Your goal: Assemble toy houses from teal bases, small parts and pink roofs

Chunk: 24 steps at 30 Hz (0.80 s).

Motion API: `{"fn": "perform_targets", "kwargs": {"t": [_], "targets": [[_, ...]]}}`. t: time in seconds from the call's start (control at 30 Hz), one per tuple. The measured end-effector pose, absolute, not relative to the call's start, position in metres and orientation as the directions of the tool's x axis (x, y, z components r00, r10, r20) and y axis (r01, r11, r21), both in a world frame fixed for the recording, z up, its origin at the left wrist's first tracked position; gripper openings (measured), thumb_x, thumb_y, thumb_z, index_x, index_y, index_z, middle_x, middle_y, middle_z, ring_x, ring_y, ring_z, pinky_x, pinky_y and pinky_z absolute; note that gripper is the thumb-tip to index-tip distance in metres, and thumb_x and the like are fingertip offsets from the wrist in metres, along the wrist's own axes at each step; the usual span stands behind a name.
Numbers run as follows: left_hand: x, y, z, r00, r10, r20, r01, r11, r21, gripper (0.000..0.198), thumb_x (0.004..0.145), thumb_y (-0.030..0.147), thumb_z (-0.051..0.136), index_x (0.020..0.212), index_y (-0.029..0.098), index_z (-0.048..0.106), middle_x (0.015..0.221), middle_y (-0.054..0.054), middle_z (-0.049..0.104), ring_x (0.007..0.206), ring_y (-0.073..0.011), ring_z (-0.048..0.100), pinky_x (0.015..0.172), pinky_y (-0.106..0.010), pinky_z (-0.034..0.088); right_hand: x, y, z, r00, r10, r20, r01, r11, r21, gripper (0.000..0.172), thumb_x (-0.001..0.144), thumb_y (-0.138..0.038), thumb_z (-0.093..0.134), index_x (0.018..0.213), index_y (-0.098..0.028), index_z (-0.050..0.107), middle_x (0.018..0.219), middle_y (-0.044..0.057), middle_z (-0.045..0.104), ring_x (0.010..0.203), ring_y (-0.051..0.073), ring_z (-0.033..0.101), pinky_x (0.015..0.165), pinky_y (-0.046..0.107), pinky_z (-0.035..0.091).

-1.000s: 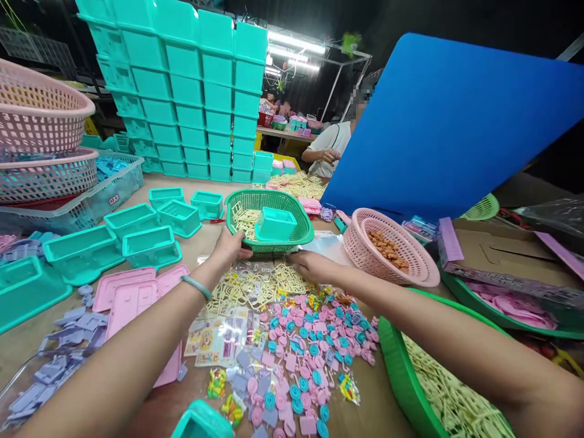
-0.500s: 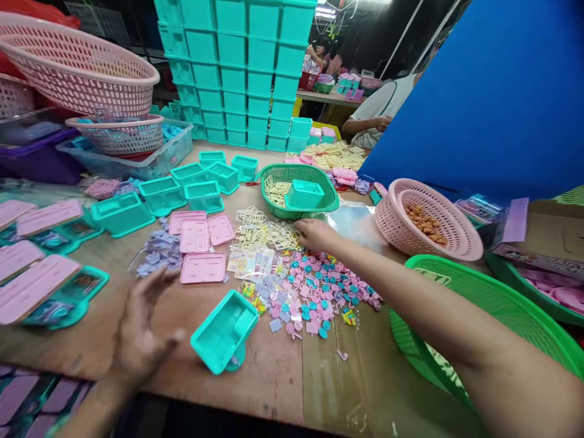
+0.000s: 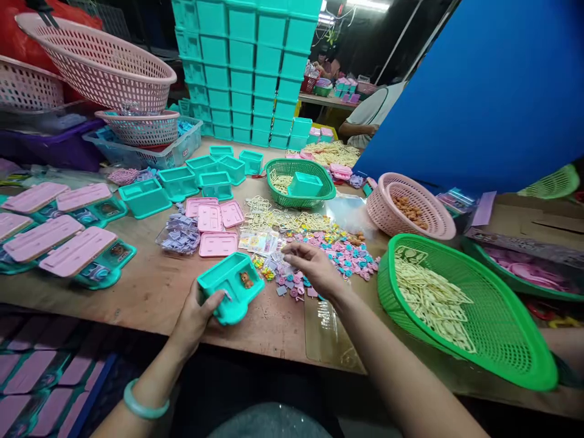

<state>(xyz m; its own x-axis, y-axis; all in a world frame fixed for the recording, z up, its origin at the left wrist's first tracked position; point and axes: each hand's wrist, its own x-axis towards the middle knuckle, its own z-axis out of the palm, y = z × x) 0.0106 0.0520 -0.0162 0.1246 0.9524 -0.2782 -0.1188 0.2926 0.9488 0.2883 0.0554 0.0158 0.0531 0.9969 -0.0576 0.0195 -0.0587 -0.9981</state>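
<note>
My left hand [image 3: 194, 319] is closed round the near left end of a teal plastic box [image 3: 223, 283], its thumb on the inner side. The box is tilted up off the table, and a small brown bear figure [image 3: 246, 280] shows in its front pocket. My right hand [image 3: 310, 264] hangs right of the box, over the near edge of a pile of small pink and blue pieces [image 3: 351, 258]. Its fingers are curled towards the thumb; what they hold, if anything, is too small to make out. Flat printed packets [image 3: 260, 241] lie just beyond.
Pink lids [image 3: 219, 244] and a clear tray of lilac pieces [image 3: 180, 237] lie beyond the box. Filled teal boxes with pink tops [image 3: 84, 249] sit left. A green basket [image 3: 497, 316] stands right, a pink basket [image 3: 387, 213] behind it. Stacked teal boxes [image 3: 241, 67] rise at the back.
My left hand has gone from spread and empty to gripping the teal box, now raised and tilted. My right hand has drawn back from the cream pieces towards the box. The bear figure now shows.
</note>
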Motion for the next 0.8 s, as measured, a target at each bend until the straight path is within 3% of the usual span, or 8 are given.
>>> {"fn": "perform_targets", "kwargs": {"t": [0.2, 0.4, 0.8], "targets": [[0.010, 0.039, -0.015, 0.125, 0.937, -0.327, -0.161, 0.344, 0.925, 0.065, 0.066, 0.055, 0.084, 0.115, 0.017, 0.061, 0.110, -0.008, 0.073, 0.102, -0.0280, 0.068, 0.083, -0.035, 0.055, 0.248, 0.030, 0.001, 0.051, 0.996, -0.076, 0.076, -0.080, -0.994, 0.034, 0.088, -0.054, 0.062, 0.106, -0.025, 0.061, 0.076, -0.003, 0.055, 0.055, 0.012, 0.051, 0.048, 0.026, 0.046], [0.012, 0.039, -0.007, 0.154, 0.929, -0.337, -0.143, 0.358, 0.922, 0.065, 0.068, 0.056, 0.083, 0.116, 0.016, 0.062, 0.116, -0.011, 0.075, 0.109, -0.0319, 0.068, 0.087, -0.038, 0.055, 0.235, 0.032, -0.008, 0.109, 0.988, 0.109, 0.390, 0.058, -0.919, 0.025, 0.097, -0.048, 0.049, 0.097, -0.025, 0.058, 0.075, -0.001, 0.057, 0.063, 0.015, 0.052, 0.056, 0.027, 0.042], [0.015, 0.051, 0.001, 0.147, 0.923, -0.355, -0.056, 0.366, 0.929, 0.071, 0.066, 0.060, 0.083, 0.117, 0.014, 0.063, 0.114, -0.013, 0.075, 0.107, -0.0331, 0.069, 0.084, -0.039, 0.056, 0.228, 0.041, -0.005, 0.048, 0.980, 0.196, 0.611, 0.126, -0.782, 0.019, 0.099, -0.040, 0.040, 0.095, -0.027, 0.053, 0.083, 0.003, 0.064, 0.070, 0.020, 0.060, 0.067, 0.030, 0.043]]}}
